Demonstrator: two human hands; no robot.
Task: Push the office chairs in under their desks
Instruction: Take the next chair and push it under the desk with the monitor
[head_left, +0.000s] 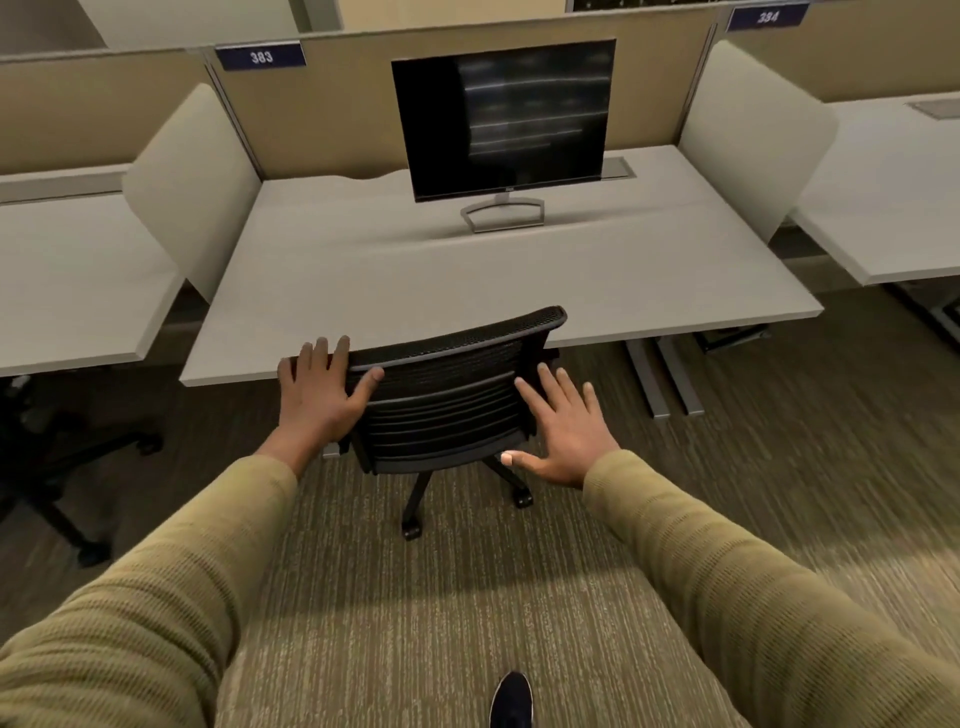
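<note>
A black mesh-backed office chair stands at the front edge of the grey desk, its seat hidden under the desktop and its backrest touching the edge. My left hand lies on the left top corner of the backrest, fingers spread over the rim. My right hand hovers flat with fingers apart at the right side of the backrest; whether it touches the mesh is unclear. The chair's wheeled base shows below on the carpet.
A dark monitor stands at the back of the desk. Beige partitions separate neighbouring desks. Another black chair base sits at the left. Desk legs stand at the right. My shoe is on the carpet.
</note>
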